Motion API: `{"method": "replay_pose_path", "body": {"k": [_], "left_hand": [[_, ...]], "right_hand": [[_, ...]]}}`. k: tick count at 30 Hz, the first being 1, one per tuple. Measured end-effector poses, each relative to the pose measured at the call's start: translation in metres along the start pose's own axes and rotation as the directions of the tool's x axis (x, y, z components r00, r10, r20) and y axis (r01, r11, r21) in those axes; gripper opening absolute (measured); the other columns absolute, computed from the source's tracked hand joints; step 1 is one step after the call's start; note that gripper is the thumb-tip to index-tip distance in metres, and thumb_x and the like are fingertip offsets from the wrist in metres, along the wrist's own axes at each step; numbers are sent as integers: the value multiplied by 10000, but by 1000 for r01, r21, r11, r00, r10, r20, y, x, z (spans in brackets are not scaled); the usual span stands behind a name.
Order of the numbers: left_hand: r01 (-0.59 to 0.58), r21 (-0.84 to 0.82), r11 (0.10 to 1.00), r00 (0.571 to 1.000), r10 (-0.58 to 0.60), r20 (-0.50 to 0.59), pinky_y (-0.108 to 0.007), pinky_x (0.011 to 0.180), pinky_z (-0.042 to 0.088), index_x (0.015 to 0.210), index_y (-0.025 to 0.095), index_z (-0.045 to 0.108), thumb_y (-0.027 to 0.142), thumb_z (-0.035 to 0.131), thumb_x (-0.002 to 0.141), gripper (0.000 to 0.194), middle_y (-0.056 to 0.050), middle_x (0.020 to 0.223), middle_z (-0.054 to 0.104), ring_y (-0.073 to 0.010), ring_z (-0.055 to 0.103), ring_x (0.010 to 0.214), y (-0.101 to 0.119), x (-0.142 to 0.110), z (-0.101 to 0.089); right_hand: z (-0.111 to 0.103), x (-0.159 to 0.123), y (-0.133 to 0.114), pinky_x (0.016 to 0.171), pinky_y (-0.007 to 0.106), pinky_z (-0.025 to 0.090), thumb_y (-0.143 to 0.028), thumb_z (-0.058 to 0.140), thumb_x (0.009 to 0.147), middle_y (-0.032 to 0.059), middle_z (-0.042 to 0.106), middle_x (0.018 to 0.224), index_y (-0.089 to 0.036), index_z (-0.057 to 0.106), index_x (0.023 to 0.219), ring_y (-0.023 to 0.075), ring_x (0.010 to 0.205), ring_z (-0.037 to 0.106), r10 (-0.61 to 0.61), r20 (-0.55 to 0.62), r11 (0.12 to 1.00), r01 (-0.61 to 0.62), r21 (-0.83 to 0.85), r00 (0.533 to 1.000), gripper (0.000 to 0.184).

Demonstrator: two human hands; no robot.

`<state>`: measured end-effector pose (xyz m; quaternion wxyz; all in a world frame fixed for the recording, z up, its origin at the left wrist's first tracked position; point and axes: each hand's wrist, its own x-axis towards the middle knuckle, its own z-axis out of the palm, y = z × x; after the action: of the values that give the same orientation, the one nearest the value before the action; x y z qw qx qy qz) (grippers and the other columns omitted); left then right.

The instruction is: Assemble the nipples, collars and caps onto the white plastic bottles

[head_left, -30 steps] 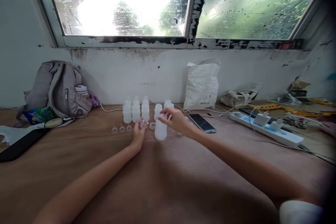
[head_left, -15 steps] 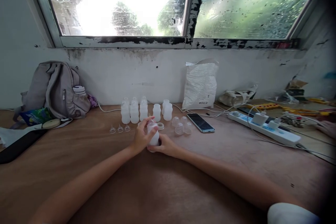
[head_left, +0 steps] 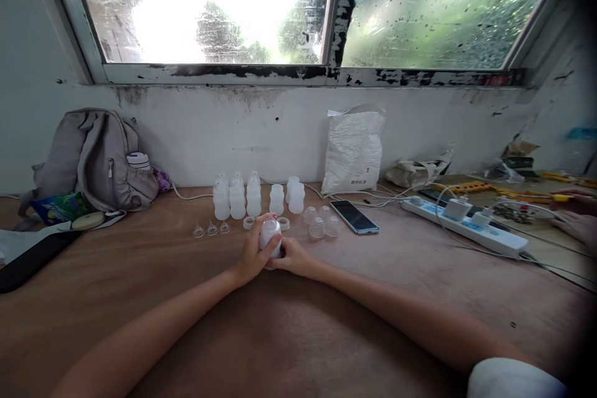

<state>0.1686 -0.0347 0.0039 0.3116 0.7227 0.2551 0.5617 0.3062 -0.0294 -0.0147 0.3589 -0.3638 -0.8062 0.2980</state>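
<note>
Head view: both hands wrapped round one bottle, rings just beyond, clear domes rightward.

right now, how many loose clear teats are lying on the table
3, in a short row left of the left hand: left teat, middle teat, right teat. Any behind that hand would be hidden.

The bottle is a small, translucent white container with a pale, rounded upper end. It is approximately upright; any slight tilt cannot be determined. The left grip encloses the upper portion, and the right grip holds the lower portion. The bottle is located centrally over the counter, on the near side of two pale rings. Base contact with the counter is obscured.
</note>
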Motion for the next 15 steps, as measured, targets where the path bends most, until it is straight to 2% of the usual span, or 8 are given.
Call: {"method": "replay_pose_path", "body": {"k": [6,11,15], "left_hand": [[64,-88,994,998,-65,-5,-371,907,385,1131,198,431,290,544,769,390,-90,1110,547,-211,525,1009,-3,-1,-1],[45,-123,991,998,-49,-29,-357,913,373,1126,191,468,303,535,773,376,-99,1184,488,-224,488,1055,-4,-2,-2],[59,-172,983,998,-64,-27,-319,814,426,1139,199,426,321,546,765,411,-79,1030,559,-195,547,927,-8,-2,-4]], "right_hand": [[-2,0,-6,631,248,419,-333,626,663,29,613,813,-109,581,921,153,712,532,-2,6,1000,2,-30,1000,345],[-2,0,-6,648,259,425,-339,625,671,38,618,838,-109,575,937,165,740,542,-3,8,1000,3,-30,1000,355],[-3,-1,-7,662,263,425,-340,623,674,41,622,858,-114,578,941,176,765,547,-4,15,1000,4,-21,1000,352]]}}
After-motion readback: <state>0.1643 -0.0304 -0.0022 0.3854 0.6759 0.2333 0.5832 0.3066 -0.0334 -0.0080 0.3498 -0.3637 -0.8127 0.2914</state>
